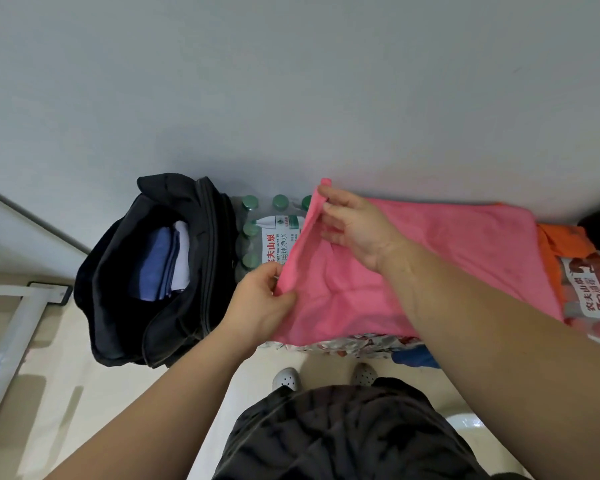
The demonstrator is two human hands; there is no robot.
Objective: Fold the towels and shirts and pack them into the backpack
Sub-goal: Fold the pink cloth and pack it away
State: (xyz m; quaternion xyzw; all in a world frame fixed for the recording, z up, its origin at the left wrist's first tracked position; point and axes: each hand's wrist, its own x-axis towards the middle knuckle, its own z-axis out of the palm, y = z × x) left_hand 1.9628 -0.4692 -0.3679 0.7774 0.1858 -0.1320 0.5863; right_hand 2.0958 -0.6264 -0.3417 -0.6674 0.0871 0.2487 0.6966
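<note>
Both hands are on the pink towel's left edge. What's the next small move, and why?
Probably carry that edge rightward onto the right edge, halving the pink towel. The left hand pinches the near corner, the right hand the far corner, and the towel lies spread out wide. The backpack stands open beside it, already holding folded cloths.

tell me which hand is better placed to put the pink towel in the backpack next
Probably the left hand: it pinches the pink towel right beside the open backpack; the right hand holds the far corner, further away.
</note>
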